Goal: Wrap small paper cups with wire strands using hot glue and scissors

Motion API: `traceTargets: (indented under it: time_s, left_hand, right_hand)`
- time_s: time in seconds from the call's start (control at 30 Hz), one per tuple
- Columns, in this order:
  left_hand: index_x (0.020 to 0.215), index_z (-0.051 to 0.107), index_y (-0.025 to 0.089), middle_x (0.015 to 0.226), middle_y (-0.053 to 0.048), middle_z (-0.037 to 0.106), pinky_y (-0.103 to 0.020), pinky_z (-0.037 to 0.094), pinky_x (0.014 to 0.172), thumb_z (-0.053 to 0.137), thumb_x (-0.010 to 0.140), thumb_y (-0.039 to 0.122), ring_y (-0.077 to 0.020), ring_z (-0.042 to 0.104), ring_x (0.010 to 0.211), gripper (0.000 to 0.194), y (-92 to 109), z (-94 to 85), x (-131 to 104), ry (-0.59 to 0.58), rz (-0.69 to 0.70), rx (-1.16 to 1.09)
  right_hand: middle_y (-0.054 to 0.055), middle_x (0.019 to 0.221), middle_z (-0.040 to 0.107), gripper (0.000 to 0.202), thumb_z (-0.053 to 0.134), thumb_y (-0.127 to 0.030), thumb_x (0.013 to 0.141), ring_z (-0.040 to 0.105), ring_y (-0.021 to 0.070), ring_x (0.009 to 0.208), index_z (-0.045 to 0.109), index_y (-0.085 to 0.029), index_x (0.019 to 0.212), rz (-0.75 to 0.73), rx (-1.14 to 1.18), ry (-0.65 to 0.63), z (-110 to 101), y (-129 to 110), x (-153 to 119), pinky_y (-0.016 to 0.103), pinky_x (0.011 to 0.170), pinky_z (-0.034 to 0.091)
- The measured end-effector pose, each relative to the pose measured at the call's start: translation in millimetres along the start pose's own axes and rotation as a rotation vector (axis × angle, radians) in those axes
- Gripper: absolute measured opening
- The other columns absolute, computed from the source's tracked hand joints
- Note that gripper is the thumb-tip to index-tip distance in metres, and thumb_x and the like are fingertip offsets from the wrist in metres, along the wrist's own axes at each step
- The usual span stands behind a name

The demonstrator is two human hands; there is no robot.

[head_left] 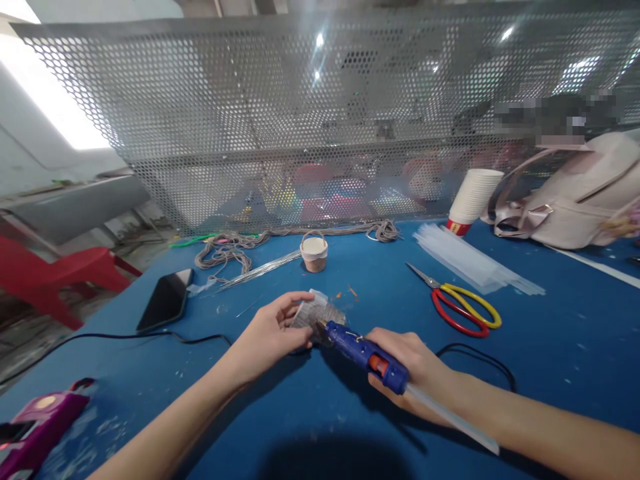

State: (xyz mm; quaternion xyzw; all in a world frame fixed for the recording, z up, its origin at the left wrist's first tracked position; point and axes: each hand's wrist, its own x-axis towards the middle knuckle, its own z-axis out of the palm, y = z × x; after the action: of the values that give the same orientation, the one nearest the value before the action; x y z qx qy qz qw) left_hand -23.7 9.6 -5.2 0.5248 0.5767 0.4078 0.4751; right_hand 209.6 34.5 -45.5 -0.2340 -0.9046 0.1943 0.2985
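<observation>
Near the middle of the blue table, my left hand (273, 333) pinches a small grey, cord-covered piece (320, 312) with a whitish edge, thumb in front and fingers behind. My right hand (413, 367) is wrapped round a blue glue gun (357, 350), whose tip points left and meets or nearly meets the grey piece. A translucent glue stick (450, 417) sticks out of the gun's back end. Just beyond the hands stands a small cup with a cord handle (315, 255), upright. Orange scraps (353, 291) lie beside the grey piece.
Scissors (463, 310) and clear glue sticks (470, 260) lie right, near stacked paper cups (473, 200) and a pale bag (575, 200). Grey cord (227, 252), wires (260, 270), a phone (166, 300) and a purple object (43, 427) are left. A perforated metal screen (280, 120) borders the back.
</observation>
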Motion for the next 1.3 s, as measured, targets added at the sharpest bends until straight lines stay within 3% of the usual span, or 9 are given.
traceTargets:
  time_s: [0.1, 0.27, 0.43, 0.57, 1.07, 1.3]
  left_hand:
    - [0.106, 0.055, 0.020, 0.102, -0.004, 0.065, -0.026, 0.049, 0.057, 0.069, 0.062, 0.020, -0.0086, 0.056, 0.056, 0.047, -4, 4.8, 1, 0.048, 0.038, 0.107]
    - [0.097, 0.050, 0.020, 0.080, 0.002, 0.061, -0.025, 0.051, 0.051, 0.063, 0.064, 0.022, -0.0123, 0.059, 0.058, 0.035, -3, 12.4, 0, 0.124, 0.065, 0.074]
    - [0.086, 0.044, 0.021, 0.069, 0.007, 0.055, -0.024, 0.050, 0.048, 0.058, 0.064, 0.018, -0.0090, 0.056, 0.050, 0.026, -7, 12.9, 0, 0.119, 0.116, 0.049]
    - [0.083, 0.042, 0.021, 0.064, 0.009, 0.053, -0.024, 0.049, 0.048, 0.055, 0.067, 0.018, -0.0084, 0.055, 0.048, 0.021, -9, 12.9, -2, 0.143, 0.112, 0.089]
    - [0.081, 0.043, 0.022, 0.059, 0.009, 0.053, -0.025, 0.048, 0.051, 0.052, 0.073, 0.020, -0.0115, 0.060, 0.048, 0.013, -10, 13.8, -5, 0.119, 0.131, 0.163]
    - [0.084, 0.041, 0.022, 0.067, 0.007, 0.054, -0.021, 0.037, 0.046, 0.061, 0.072, 0.030, -0.0086, 0.052, 0.044, 0.024, -13, 10.1, -4, 0.133, 0.125, 0.275]
  right_hand:
    - [0.000, 0.065, 0.056, 0.008, 0.047, -0.017, 0.080, 0.045, 0.0109, 0.049, 0.050, -0.018, 0.088, 0.010, -0.003, 0.012, -2, -2, 1, 0.022, 0.048, 0.034]
    - [-0.002, 0.062, 0.054, 0.008, 0.047, -0.016, 0.078, 0.042, 0.0098, 0.047, 0.049, -0.019, 0.086, 0.022, 0.014, 0.029, 0, -1, 2, 0.022, 0.047, 0.032]
    - [-0.001, 0.063, 0.054, 0.009, 0.048, -0.018, 0.078, 0.043, 0.0108, 0.048, 0.048, -0.019, 0.087, -0.005, 0.025, 0.074, 5, 4, -2, 0.023, 0.048, 0.032]
    - [0.001, 0.068, 0.057, 0.010, 0.048, -0.019, 0.080, 0.047, 0.0120, 0.051, 0.049, -0.018, 0.090, -0.002, 0.008, 0.007, 3, 3, -2, 0.023, 0.050, 0.035]
    - [0.002, 0.069, 0.056, 0.007, 0.048, -0.018, 0.081, 0.046, 0.0118, 0.051, 0.048, -0.018, 0.088, -0.011, 0.016, -0.013, -1, -1, -1, 0.023, 0.050, 0.036]
    - [0.001, 0.069, 0.055, 0.009, 0.048, -0.021, 0.081, 0.045, 0.0122, 0.052, 0.048, -0.018, 0.089, -0.011, 0.040, 0.020, 1, 3, -3, 0.023, 0.050, 0.035]
